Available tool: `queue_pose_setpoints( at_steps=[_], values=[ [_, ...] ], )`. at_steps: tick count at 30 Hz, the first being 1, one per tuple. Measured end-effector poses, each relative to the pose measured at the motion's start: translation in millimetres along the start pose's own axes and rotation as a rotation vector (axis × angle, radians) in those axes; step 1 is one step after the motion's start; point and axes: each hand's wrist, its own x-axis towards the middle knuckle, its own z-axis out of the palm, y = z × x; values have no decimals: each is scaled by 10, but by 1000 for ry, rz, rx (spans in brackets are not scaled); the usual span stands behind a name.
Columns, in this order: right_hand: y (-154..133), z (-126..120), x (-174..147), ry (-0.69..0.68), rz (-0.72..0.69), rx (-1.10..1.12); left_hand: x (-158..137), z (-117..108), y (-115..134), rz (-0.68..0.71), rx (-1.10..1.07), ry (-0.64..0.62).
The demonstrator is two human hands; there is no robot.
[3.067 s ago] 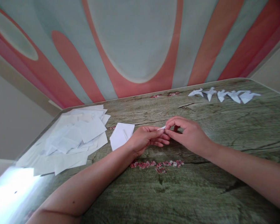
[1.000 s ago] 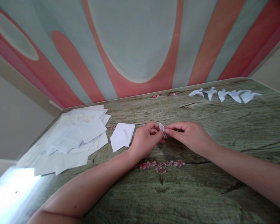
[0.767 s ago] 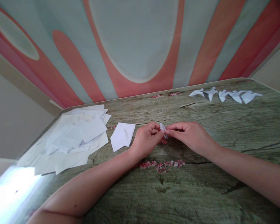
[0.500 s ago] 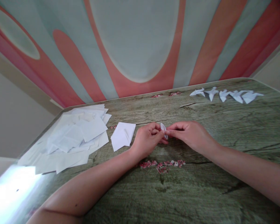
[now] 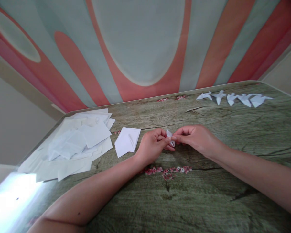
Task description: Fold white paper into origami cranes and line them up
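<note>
A small folded piece of white paper (image 5: 169, 134) is pinched between my two hands, low over the middle of the table. My left hand (image 5: 153, 144) grips its left side between thumb and fingers. From the other side, the thumb and index finger of my right hand (image 5: 196, 138) close on the same paper. Fingertips cover much of it, so its full shape is hidden. Just left of my left hand lies a small stack of white paper sheets (image 5: 126, 142).
A large loose pile of white paper (image 5: 70, 145) covers the table's left side. Several folded white paper birds (image 5: 244, 99) stand in a row at the back right. The wood-patterned table (image 5: 184, 204) meets a striped wall (image 5: 145, 42) behind.
Both hands keep their pinch on the folded paper, which shows slightly wider and turned a little between the fingertips. The view has shifted very slightly.
</note>
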Motion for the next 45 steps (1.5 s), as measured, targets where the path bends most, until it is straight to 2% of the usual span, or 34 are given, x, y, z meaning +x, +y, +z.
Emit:
queue_pose_setpoints(
  at_steps=[7, 15, 22, 28, 32, 35, 45],
  values=[
    [-50, -6, -20, -25, -26, -67, 17, -12, -40, 4, -46, 5],
    [-140, 14, -62, 37, -49, -108, 41, -27, -54, 23, -34, 18],
    [-34, 27, -26, -35, -68, 32, 52, -36, -63, 58, 17, 21],
    [-39, 59, -23, 22, -59, 59, 76, -36, -35, 82, -49, 81],
    [-17, 89, -18, 54, -53, 173, 87, -47, -26, 106, -39, 140],
    [7, 102, -11, 68, -78, 260, 89, -59, -24, 120, -80, 136],
    [7, 114, -6, 66, -115, 293, 84, -71, -17, 111, -128, 129]
  ],
)
